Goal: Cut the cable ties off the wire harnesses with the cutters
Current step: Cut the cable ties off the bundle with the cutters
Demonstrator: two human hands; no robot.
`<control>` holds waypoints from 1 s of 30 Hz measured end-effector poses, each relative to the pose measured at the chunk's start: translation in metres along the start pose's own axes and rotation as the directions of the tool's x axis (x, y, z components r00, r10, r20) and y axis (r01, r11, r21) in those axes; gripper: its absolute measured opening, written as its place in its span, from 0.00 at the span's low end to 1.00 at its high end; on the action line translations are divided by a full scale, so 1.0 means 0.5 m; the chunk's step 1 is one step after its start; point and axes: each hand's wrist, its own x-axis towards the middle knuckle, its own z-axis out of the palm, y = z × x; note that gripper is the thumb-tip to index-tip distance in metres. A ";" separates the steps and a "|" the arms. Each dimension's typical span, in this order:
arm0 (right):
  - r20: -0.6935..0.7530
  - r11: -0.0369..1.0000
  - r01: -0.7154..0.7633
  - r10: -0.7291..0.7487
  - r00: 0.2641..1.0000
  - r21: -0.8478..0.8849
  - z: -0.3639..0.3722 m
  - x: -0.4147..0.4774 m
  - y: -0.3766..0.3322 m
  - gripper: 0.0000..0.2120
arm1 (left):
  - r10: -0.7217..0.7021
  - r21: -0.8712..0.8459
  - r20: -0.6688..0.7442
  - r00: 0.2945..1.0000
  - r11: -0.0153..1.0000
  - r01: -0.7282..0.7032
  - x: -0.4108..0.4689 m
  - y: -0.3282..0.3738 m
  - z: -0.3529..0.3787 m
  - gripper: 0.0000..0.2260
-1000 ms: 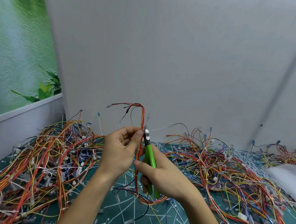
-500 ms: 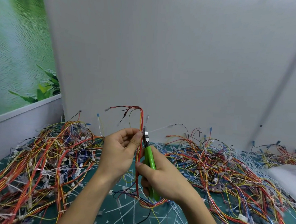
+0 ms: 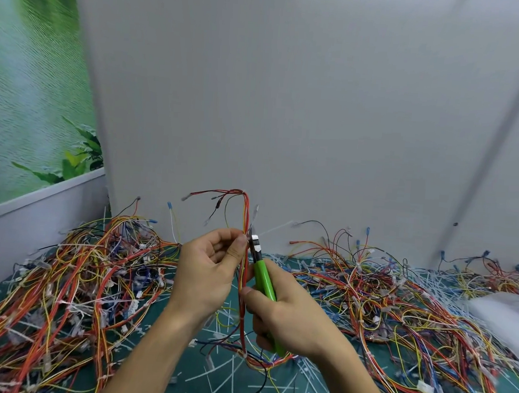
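– Green-handled metal cutters (image 3: 263, 278): where do they bite?
– Your right hand (image 3: 286, 318) grips them; your left hand (image 3: 207, 272) pinches the red-and-yellow wire harness (image 3: 246, 213) upright over the worktop's (image 3: 197, 364) middle. Catch only the tie, which I cannot make out, never insulation.

Air above the table (image 3: 210, 358) is open up to the grey wall (image 3: 289, 106) behind. One deep wire pile (image 3: 71, 281) blocks the table's left side and a second wire pile (image 3: 397, 313) its right, both reaching the wall. The gap between them, strewn with flat cut ties (image 3: 233, 374), is filled by the left hand (image 3: 207, 272) pinching an upright harness (image 3: 246, 213) and the right hand (image 3: 286, 318) gripping the cutters (image 3: 263, 276). A white bag (image 3: 508, 315) lies far right.
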 end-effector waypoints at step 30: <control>-0.034 0.989 -0.016 0.012 0.999 -0.145 0.007 0.000 -0.005 0.05 | 0.018 0.027 0.011 1.000 0.999 -0.018 0.002 -0.008 0.001 0.09</control>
